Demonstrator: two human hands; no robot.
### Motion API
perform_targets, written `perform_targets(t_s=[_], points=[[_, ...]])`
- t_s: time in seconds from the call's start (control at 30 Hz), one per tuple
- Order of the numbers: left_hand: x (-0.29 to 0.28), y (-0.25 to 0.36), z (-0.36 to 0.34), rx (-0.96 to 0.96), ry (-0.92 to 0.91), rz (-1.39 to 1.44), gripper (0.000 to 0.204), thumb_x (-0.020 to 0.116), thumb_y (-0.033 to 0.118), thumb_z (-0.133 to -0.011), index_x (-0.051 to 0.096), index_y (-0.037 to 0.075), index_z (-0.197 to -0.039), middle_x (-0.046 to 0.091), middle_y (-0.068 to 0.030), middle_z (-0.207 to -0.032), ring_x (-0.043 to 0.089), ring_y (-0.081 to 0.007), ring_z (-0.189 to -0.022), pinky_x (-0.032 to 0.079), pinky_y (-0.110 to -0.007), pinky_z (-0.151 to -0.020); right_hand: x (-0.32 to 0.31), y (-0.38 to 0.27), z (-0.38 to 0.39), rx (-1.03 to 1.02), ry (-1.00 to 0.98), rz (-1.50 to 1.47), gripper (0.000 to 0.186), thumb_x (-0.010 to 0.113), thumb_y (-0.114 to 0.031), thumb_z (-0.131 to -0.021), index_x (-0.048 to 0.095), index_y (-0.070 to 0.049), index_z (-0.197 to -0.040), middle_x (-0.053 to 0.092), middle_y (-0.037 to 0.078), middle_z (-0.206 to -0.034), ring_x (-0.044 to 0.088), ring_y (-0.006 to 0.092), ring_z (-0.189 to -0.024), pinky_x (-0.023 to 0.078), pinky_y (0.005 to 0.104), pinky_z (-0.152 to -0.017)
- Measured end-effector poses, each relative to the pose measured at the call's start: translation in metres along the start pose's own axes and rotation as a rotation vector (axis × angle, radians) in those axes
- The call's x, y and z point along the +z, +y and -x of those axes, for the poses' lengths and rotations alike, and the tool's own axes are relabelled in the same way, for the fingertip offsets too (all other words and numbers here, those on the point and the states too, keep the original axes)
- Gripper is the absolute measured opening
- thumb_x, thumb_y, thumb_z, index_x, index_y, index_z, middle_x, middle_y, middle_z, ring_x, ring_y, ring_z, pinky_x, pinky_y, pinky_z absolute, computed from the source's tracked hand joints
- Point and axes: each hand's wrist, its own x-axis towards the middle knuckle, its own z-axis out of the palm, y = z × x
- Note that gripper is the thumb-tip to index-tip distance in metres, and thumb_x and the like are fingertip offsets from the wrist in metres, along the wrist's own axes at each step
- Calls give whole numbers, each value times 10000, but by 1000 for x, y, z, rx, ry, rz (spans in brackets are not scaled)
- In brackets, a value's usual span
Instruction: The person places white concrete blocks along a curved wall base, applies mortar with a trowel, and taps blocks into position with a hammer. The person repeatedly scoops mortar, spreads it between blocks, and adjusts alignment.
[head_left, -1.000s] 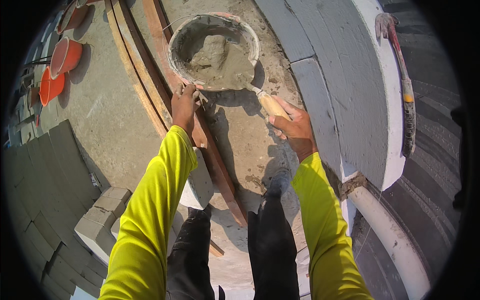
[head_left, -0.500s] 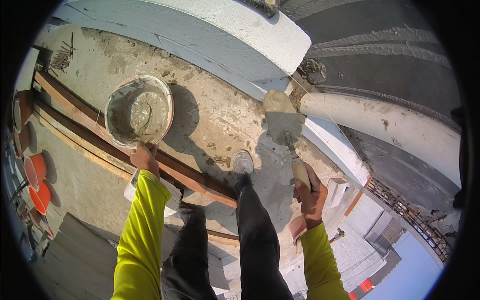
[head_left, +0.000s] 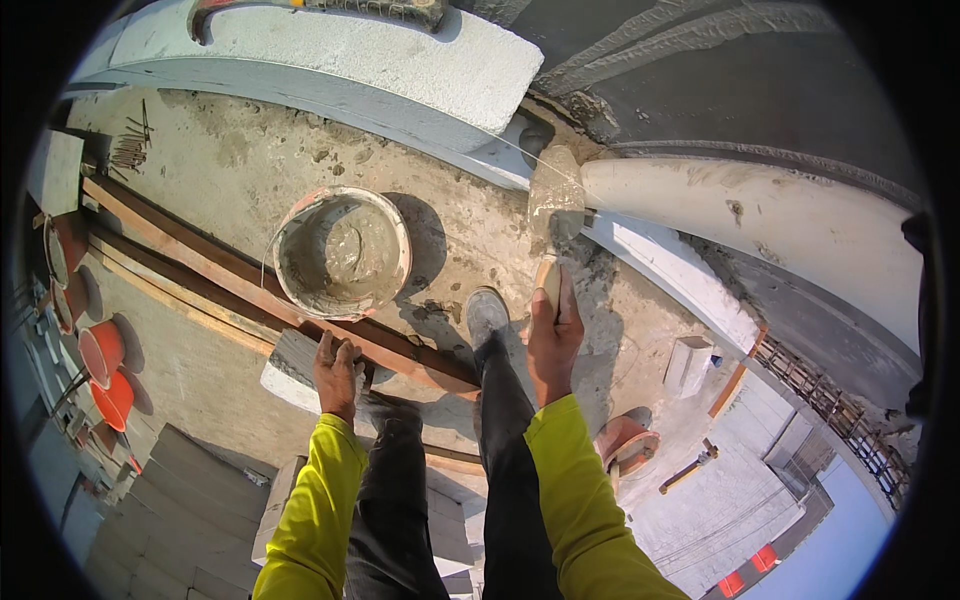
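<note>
My right hand [head_left: 556,345] grips the wooden handle of a trowel [head_left: 556,205]. Its mortar-coated blade points away from me, over the gap between the end of a white block wall [head_left: 400,75] and a long pale pipe [head_left: 740,205]. How much mortar lies on the blade is hard to tell. Left of it, a bucket [head_left: 403,262] stands on the concrete with wet grey mortar [head_left: 350,245] inside. My left hand [head_left: 338,375] is apart from the bucket, just below its rim in the picture, with curled fingers and nothing visible in them. A grey-white block [head_left: 288,370] lies beside that hand.
Wooden beams [head_left: 190,245] run across the floor, under my left side. A hammer [head_left: 370,8] rests on the wall, and a taut string [head_left: 515,147] crosses the gap. Orange tubs [head_left: 103,352] stand at left. Another tub [head_left: 628,440] sits beside my right arm.
My left hand has let go of the bucket's rim and drawn back. The trowel has swung left and straightened, and the mortar heap on its blade looks flatter. The view has shifted too.
</note>
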Motion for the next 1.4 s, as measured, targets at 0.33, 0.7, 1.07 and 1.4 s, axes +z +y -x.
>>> perform_targets(t_s=[0.33, 0.7, 1.07, 1.4], points=[[-105, -34, 107, 27, 120, -254, 652, 616, 263, -981, 376, -25, -1515, 593, -202, -1268, 670, -282, -1086, 580, -359, -832, 49, -26, -12, 433, -137, -51, 524, 601, -369, -1025, 494, -175, -1500, 660, 48, -1164, 553, 73, -750, 477, 256, -539], [-108, -58, 150, -59, 107, -194, 642, 630, 253, -973, 396, -13, -1509, 614, -154, -1259, 673, -244, -1014, 572, -335, -790, 29, -49, -46, 231, -131, 165, 552, 587, -328, -1031, 474, -28, -1481, 650, 31, -933, 563, 79, -687, 507, 259, -584], [-122, -38, 128, 104, 301, -180, 500, 601, 173, -966, 517, -39, -1411, 655, -173, -1169, 671, -219, -995, 560, -324, -807, 12, -25, 98, -14, -487, 599, 423, 676, -261, -957, 572, -4, -1277, 670, 152, -965, 695, 272, -750, 552, 369, -630], [-82, 29, -138, 649, 300, -537, 474, 641, 218, -917, 570, -43, -1307, 682, -189, -1090, 665, -297, -997, 526, -361, -894, 175, 7, -48, -892, -861, 1653, 255, 614, -79, -860, 579, 13, -1095, 647, 218, -980, 698, 386, -903, 567, 464, -773]])
